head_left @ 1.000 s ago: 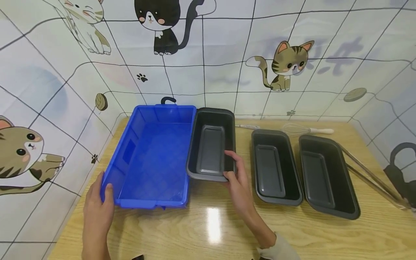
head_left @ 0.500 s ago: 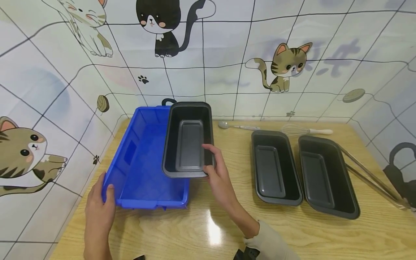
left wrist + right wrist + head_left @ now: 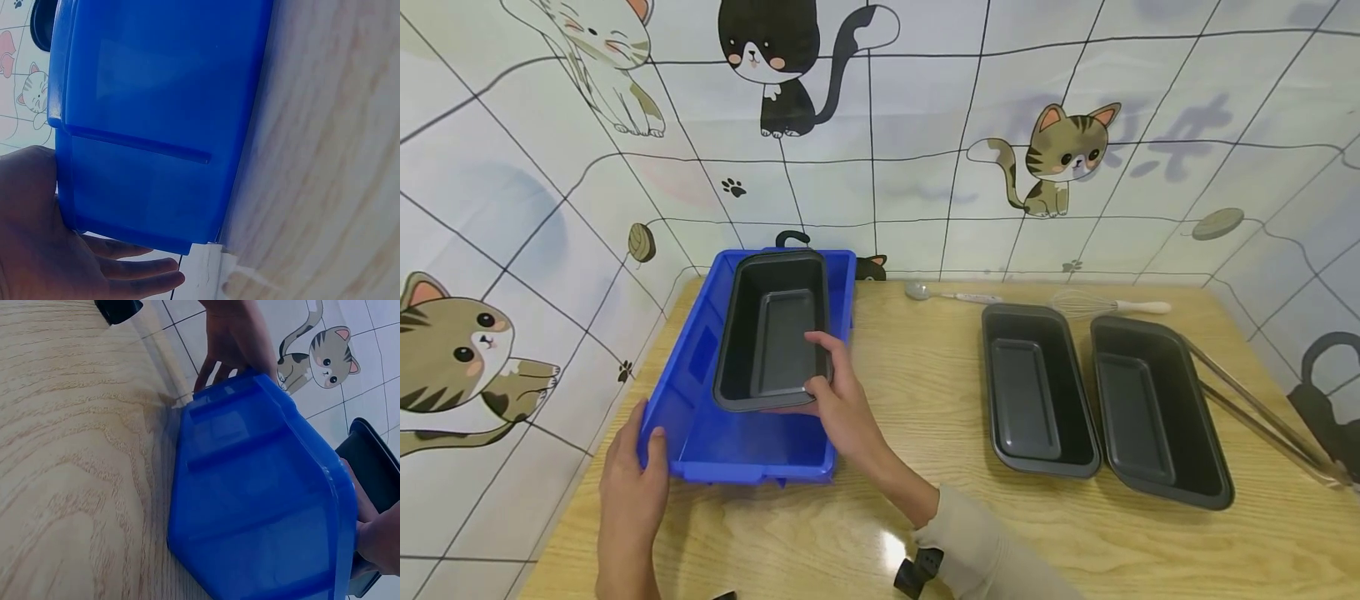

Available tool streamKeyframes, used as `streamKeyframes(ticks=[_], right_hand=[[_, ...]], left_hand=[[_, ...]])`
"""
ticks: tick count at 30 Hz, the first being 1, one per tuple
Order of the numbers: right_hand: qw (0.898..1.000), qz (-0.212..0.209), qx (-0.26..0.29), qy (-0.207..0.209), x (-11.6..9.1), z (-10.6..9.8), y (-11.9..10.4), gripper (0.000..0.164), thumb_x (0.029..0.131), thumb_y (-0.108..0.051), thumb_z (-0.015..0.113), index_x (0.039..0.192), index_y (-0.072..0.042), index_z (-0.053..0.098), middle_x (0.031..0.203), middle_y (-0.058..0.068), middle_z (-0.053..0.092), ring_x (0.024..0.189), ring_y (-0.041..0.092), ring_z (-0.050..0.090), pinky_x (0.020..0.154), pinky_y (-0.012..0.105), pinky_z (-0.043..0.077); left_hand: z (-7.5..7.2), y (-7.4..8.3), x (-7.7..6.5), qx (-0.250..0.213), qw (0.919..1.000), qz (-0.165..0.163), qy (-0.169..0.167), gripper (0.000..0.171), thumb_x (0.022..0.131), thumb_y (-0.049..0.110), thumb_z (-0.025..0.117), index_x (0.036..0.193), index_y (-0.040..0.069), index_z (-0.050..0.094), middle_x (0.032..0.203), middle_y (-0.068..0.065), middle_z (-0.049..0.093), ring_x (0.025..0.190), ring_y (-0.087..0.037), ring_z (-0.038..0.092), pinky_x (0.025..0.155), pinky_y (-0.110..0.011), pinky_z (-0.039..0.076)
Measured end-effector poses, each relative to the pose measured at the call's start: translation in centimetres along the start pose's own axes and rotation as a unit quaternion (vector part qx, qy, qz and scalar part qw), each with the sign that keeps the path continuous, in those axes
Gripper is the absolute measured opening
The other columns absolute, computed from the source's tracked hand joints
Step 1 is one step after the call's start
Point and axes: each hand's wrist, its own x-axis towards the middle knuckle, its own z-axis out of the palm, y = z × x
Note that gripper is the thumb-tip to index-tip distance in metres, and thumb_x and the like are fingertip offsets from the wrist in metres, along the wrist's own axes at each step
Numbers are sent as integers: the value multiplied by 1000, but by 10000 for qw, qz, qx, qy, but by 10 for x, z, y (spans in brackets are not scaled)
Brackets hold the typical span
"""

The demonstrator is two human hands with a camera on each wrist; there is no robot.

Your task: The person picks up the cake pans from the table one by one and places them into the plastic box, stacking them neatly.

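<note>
Right hand [image 3: 853, 417] pinching a loaf pan [image 3: 788, 342] over the blue bin [image 3: 681, 400], left hand [image 3: 634, 492] gripping the bin's near-left corner; two pans [image 3: 1030, 396] at right, partly blocking tongs [image 3: 1255, 400].

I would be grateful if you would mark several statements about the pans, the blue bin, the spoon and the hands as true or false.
1. The right hand holds a dark pan. True.
2. That pan stands on the table. False: it is held over the blue bin.
3. Two other dark pans stand side by side. True.
4. The left hand touches nothing. False: it holds the blue bin.
5. The spoon lies inside the blue bin. False: it lies on the table.
</note>
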Motion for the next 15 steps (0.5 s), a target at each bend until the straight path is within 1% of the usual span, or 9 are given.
streamKeyframes(ticks=[3, 5, 7, 9, 10, 11, 12, 14, 15], right_hand=[[9991, 137, -378, 140, 5, 7, 2, 59, 107, -1, 36, 164, -15, 40, 140, 22, 52, 94, 20, 63, 92, 36, 61], [9973, 283, -644, 187, 7, 11, 2, 59, 108, -3, 38, 165, -19, 40, 112, 14, 59, 79, 15, 58, 75, 30, 55], [9944, 431, -941, 210, 11, 15, 2, 59, 108, -5, 39, 165, -22, 39, 87, 3, 54, 65, 11, 48, 60, 25, 43], [9913, 587, -1156, 213, 16, 19, 1, 60, 109, -7, 39, 166, -24, 38, 76, -1, 39, 58, 13, 31, 57, 27, 28], [9905, 666, -1186, 218, 18, 20, 1, 60, 108, -8, 40, 166, -25, 37, 76, -1, 41, 59, 13, 33, 58, 27, 29], [9899, 733, -1186, 235, 20, 21, 1, 60, 108, -9, 41, 166, -24, 37, 82, 1, 49, 63, 14, 40, 62, 29, 34], [9913, 829, -1000, 207, 22, 23, 1, 60, 108, -8, 41, 166, -24, 37, 88, 4, 60, 66, 15, 52, 70, 31, 39], [9929, 982, -656, 156, 25, 24, 2, 61, 108, -7, 40, 166, -23, 35, 115, 14, 70, 88, 22, 70, 92, 37, 45], [9932, 1076, -442, 89, 26, 24, 3, 61, 108, -7, 39, 167, -22, 33, 126, 19, 72, 100, 27, 76, 104, 41, 44]], left_hand=[[0, 0, 1, 2, 10000, -23, -13, 63, 119, 34, 34, 177, 17, 20, 174, -35, 26, 156, -65, 30, 118, -86, 28], [0, 0, 1, -13, 10000, -51, -25, 63, 119, 35, 33, 178, 18, 19, 175, -35, 25, 156, -65, 29, 118, -87, 28], [0, 0, 1, -28, 10000, -39, -14, 62, 119, 34, 34, 178, 17, 20, 175, -35, 25, 156, -65, 30, 118, -87, 28], [0, -1, 1, -46, 10000, -13, 11, 62, 119, 34, 34, 177, 17, 21, 175, -35, 26, 156, -65, 30, 118, -86, 28], [-1, -1, 1, -56, 10000, 15, 22, 62, 119, 33, 35, 177, 16, 21, 175, -35, 26, 155, -65, 30, 118, -86, 28], [-1, -1, 1, -67, 10000, 45, 26, 62, 119, 33, 35, 177, 16, 21, 174, -36, 26, 155, -65, 30, 119, -86, 28], [-1, -1, 1, -65, 9999, 72, 33, 62, 119, 32, 35, 177, 15, 22, 174, -36, 27, 155, -65, 30, 119, -86, 28], [-1, -2, 1, -72, 9999, 108, 42, 62, 119, 31, 36, 177, 14, 22, 174, -36, 27, 155, -65, 30, 119, -86, 28], [-1, -2, 1, -72, 9999, 106, 33, 62, 119, 31, 35, 177, 14, 22, 174, -36, 28, 155, -65, 31, 119, -86, 28]])
